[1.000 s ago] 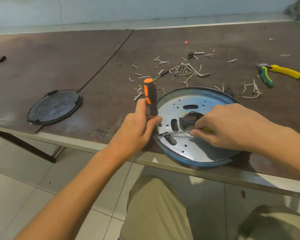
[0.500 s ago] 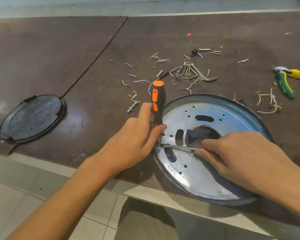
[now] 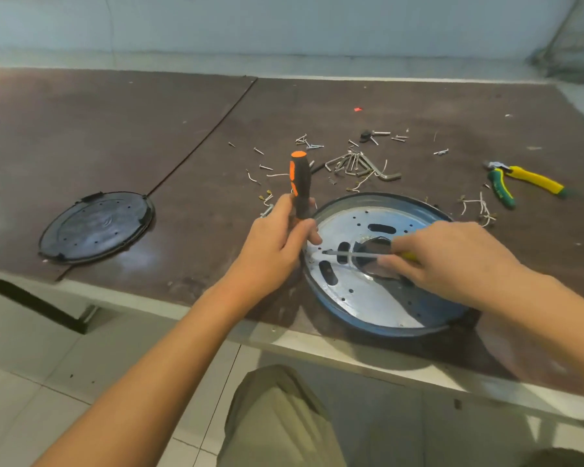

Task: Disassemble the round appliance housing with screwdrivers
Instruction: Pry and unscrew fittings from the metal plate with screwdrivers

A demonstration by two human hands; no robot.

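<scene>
The round housing, a shiny metal disc with a blue rim and a large centre hole, lies at the table's front edge. My left hand grips an upright black-and-orange screwdriver at the housing's left rim; its tip is hidden behind the hand. My right hand holds a second screwdriver with a yellow handle, mostly hidden in the hand. Its thin metal shaft lies nearly flat across the disc, pointing left toward the other tool.
A black round cover lies to the left on the brown table. Loose screws, hex keys and wire scraps are scattered behind the housing. Yellow-and-green pliers lie at the right. The table edge runs just below the housing.
Both hands keep their grips on the screwdrivers at the housing's left side. The camera view has pulled back and up; the right hand's shaft now lies a little flatter across the disc.
</scene>
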